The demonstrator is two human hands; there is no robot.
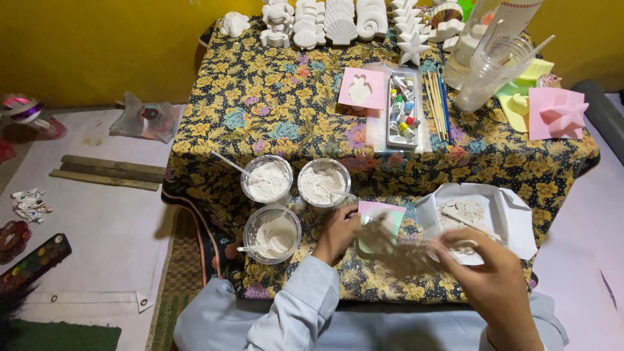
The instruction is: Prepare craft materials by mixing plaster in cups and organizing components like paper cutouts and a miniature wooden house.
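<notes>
Steadily scraping the mould

Left hand (337, 233) grips the pink-green mould (380, 227) at the table (214, 117) front edge, fingers curled on its side. Right hand (491, 276) pinches a blurred tool; best keep strokes light, debris falling toward the paper tray (513, 214), clear of the cups (272, 234).

At the worktop's (273, 104) near edge, the left hand (336, 233) steadies a pink-and-green square mould (380, 224). The right hand (492, 281), blurred, hovers just beside it over an open white paper wrapper (513, 214). Three clear plastic cups of white plaster (268, 180) stand left.
</notes>
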